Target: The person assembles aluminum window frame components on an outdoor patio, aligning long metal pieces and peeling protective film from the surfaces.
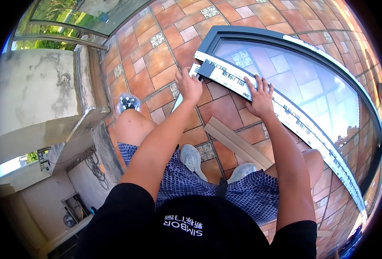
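Note:
A dark grey window frame (236, 31) with a glass pane (303, 82) lies before me, its near side covered by white printed protective film (286, 111). My right hand (261, 98) rests on that filmed side, fingers spread over its top face. At the frame's left corner, my left hand (188, 86) is closed around a narrow strip with a white face (177, 102). Part of the strip is hidden beneath my hand and forearm. Beside my left fingers, a plain dark grey patch (206, 69) shows between stretches of film.
Long tan strips (238, 142) lie on the terracotta tiles between my feet and the frame. A clear plastic bag of small dark and white parts (128, 102) sits by my left knee. A concrete wall (35, 86) and a glass railing (70, 19) stand at left.

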The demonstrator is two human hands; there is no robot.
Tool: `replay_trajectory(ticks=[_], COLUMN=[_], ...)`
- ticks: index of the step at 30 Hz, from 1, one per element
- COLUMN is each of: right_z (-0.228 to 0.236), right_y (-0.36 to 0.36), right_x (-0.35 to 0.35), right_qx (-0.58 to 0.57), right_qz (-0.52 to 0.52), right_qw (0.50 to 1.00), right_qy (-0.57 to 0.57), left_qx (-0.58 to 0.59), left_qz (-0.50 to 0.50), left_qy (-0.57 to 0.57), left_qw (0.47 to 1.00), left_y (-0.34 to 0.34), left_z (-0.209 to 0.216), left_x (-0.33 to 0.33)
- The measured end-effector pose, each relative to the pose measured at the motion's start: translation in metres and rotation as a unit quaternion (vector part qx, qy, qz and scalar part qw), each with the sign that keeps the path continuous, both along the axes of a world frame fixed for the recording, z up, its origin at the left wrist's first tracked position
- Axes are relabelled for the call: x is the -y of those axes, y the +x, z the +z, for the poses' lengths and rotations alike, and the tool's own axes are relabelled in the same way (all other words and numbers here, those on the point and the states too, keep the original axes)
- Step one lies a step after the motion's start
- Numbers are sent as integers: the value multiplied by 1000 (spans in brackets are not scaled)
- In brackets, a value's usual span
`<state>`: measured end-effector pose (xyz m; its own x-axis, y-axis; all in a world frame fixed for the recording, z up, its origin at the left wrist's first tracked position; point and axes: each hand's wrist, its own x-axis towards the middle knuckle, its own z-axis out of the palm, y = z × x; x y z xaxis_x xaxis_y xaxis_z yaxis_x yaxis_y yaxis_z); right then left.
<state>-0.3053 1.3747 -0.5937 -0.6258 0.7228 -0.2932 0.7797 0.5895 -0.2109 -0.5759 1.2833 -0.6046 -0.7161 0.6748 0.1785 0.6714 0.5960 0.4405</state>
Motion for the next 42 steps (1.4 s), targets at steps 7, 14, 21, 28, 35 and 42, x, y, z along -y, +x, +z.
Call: replay_trajectory(ticks=[7,14,21,28,35,42], right_z=[-4,-15,-12,-16,-25,-7], right_y=[4,6,1,9,28,-13], right_x=[1,-1,0,-2,-7,2], right_qx=[27,14,17,11,26,41], right_qz=[-10,-9,-3,7,14,-22], right_qw=[1000,1000,999,999,998,999], right_qy=[-11,25,32,42,58,2], left_qx=[201,204,268,177,75,48], left_qz=[-146,-161,-186,-155,-153,-290], left_qy=[-189,-275,-231,-259,-436,-264], left_qw=[950,926,917,937,884,919], left_y=[-71,-75,-99,-118,-80,-143], left_z=[-17,-28,-37,-29,12,46], left_x=[-6,6,8,4,-36,-63])
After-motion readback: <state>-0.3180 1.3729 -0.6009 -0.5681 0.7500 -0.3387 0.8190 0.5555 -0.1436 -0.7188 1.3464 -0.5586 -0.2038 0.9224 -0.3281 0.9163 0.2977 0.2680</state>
